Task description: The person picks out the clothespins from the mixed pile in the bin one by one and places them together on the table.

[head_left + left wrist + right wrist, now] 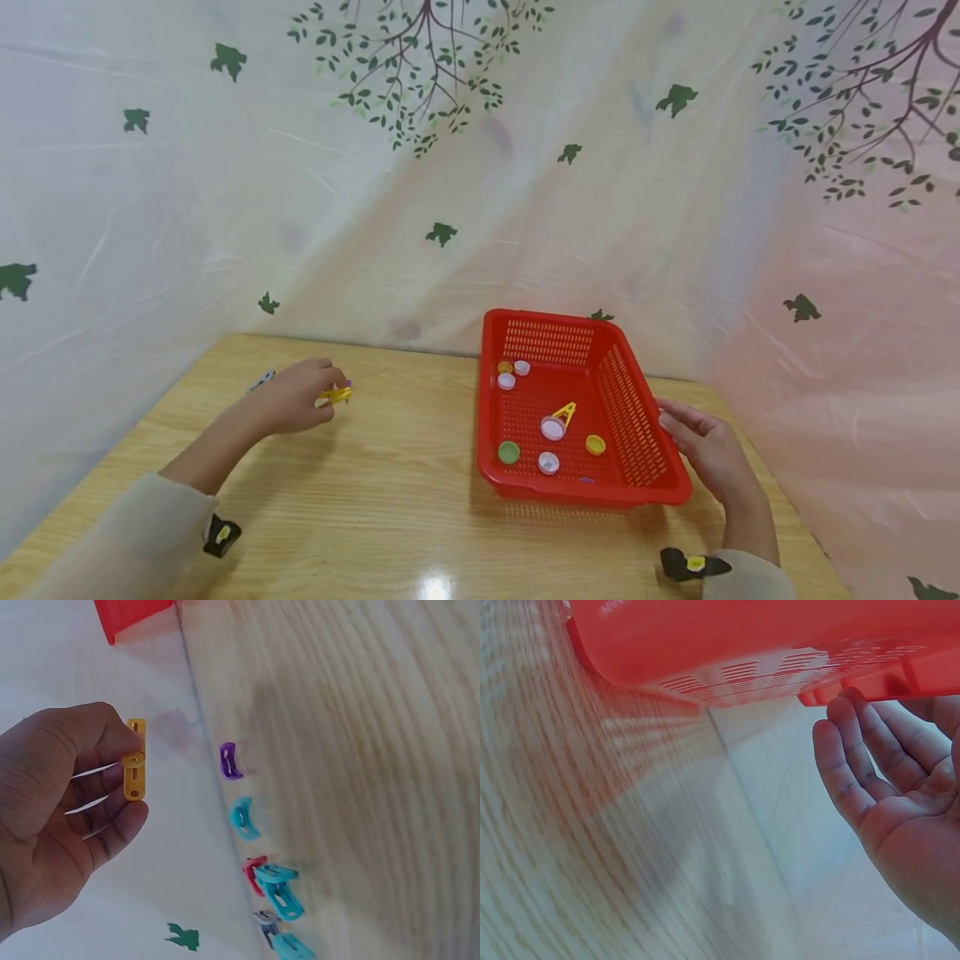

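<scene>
My left hand (302, 396) is raised over the left part of the table and pinches a yellow clothespin (135, 780) between thumb and fingers. In the left wrist view, a purple clothespin (229, 761) and several teal ones lie along the table's edge, with a red clothespin (253, 874) partly hidden among them. My right hand (708, 450) holds the right rim of the red basket (491, 417), thumb at the rim and fingers beneath it. Inside the basket lie a yellow clothespin (567, 412), a green cap (508, 452) and several white and yellow caps.
The basket stands on a light wooden table (390, 500), right of the middle. Behind the table hangs a pale curtain (360, 225) printed with leaves and branches. A grey clothespin (268, 922) lies at the far left among the others.
</scene>
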A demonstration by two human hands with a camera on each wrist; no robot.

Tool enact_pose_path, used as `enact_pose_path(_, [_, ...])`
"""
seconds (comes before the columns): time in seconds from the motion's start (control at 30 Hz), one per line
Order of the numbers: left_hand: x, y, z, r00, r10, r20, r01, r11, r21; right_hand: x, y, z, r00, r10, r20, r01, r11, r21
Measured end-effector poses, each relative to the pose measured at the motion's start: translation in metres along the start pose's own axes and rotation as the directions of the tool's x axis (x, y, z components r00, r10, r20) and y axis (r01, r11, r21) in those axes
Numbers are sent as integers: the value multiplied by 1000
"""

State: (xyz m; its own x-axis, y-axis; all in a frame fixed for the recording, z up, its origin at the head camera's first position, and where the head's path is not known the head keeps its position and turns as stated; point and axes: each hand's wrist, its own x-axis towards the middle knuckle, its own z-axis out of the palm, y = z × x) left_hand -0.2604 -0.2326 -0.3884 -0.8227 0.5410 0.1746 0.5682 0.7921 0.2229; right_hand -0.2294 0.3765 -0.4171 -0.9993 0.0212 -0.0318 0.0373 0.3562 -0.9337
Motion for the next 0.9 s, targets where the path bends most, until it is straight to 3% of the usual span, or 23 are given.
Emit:
enact_pose_path(0.13, [-6, -10, 4, 998, -61, -8, 61, 998, -5, 0, 0, 0, 1000, -1, -1, 1, 1000, 0])
enact_pose_path(0.33, [-14, -20, 8, 995, -95, -32, 95, 995, -10, 0, -1, 0, 1000, -3, 2, 4, 1000, -12])
enact_pose_path(0.73, [-23, -25, 13, 972, -233, -15, 232, 971, -51, 0, -2, 0, 1000, -3, 12, 3, 1000, 4])
enact_pose_path(0.9, [-27, -25, 11, 966, -258, -21, 255, 962, -93, 0, -1, -1, 1000, -3, 13, 3, 1000, 6])
